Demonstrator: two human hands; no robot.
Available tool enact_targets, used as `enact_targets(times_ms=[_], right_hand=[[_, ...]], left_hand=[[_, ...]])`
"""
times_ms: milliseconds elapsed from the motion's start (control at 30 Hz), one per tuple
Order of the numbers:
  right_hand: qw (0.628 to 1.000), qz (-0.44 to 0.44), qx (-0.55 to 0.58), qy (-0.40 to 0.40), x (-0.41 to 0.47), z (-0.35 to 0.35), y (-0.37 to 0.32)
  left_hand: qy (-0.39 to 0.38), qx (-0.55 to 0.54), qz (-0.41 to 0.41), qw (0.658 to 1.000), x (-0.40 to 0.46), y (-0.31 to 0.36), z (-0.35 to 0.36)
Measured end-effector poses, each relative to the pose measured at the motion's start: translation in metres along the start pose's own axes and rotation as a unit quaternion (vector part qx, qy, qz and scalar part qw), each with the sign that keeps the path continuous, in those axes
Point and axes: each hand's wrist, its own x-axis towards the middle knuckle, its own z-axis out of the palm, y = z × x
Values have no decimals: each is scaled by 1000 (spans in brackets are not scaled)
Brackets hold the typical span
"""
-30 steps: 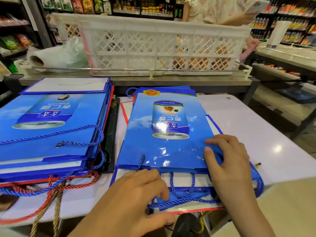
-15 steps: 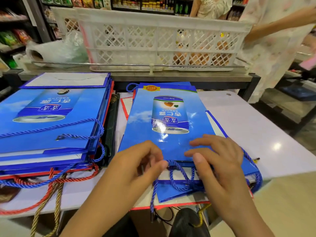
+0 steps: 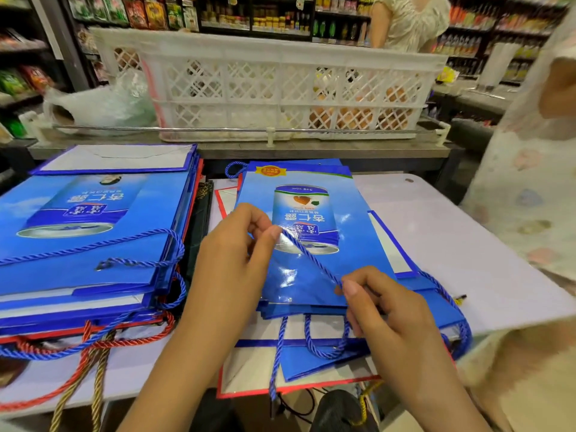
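Cord handle (image 3: 311, 260), blue twisted rope, is stretched taut btwn both hands, just above the face of the top bag (image 3: 361, 241). L hand (image 3: 237, 260) has fingers curled and pinches the cord's upper end w/ thumb + forefinger. R hand (image 3: 383, 310) pinches the lower end the same way, other fingers tucked under.

Judging by looks, the cord is soft, limp and very light, and the twist gives grip, so a fingertip pinch should do. The bag is glossy laminated paper: light, flat, fairly stiff, prob. slippery and easy to crease. Best hold for the cord is close to where it enters the bag. A hard tug could tear the paper there. For the bag itself, take it by an edge, not the shiny face.

It lies on top of a small stack of like bags on the white table (image 3: 467, 244), beside a taller pile (image 3: 78, 260) on the left.

Hard to make out:
- where the cord anchors; R hand covers that spot
- which bag the loose blue loops (image 3: 324, 344) below belong to
- how many bags sit under the top one
- contents of the white lattice crate (image 3: 280, 76) behind, only orange-ish shapes show through
- right edge is blurred, w/ a passer-by's pale dress (image 3: 530, 182) cut off by the frame
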Motion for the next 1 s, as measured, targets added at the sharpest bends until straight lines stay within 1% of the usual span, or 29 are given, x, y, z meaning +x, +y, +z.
enact_targets(times_ms=[67,133,200,233,267,300,367,433,467,500,567,667,767,833,933,1000], right_hand=[[1000,8,-8,17,3,-5,2],[999,20,-13,22,5,-10,4],[999,36,-12,14,6,-14,5],[999,40,-12,13,7,-16,6],[999,37,-15,16,8,-17,6],[999,31,-19,21,9,-17,7],[999,22,-18,28,11,-17,6],[999,10,-11,36,12,-17,6],[999,12,-4,39,13,-17,7],[999,19,0,39,15,-18,7],[999,27,-4,33,16,-20,10],[999,35,14,7,19,-26,14],[999,14,34,-7,20,-32,12],[997,7,78,5,23,-33,12],[987,36,152,44,26,-32,18],[980,59,182,63,27,-33,21]], left_hand=[[40,21,-4,999,9,-4,4],[64,55,-2,996,18,-7,5],[69,106,23,992,25,-10,6],[58,141,44,987,26,-9,7],[35,172,73,982,26,-8,9],[-4,183,116,976,25,-8,12],[-128,164,173,963,18,-2,19],[-255,121,154,947,10,5,25],[-294,117,141,938,8,4,28],[-307,132,147,931,7,2,32],[-281,157,178,930,8,-3,35],[-193,163,220,942,18,-8,36],[-161,192,210,945,29,0,38],[-138,194,215,947,33,5,43],[-78,232,238,940,29,8,53],[-66,200,244,947,21,7,53]])
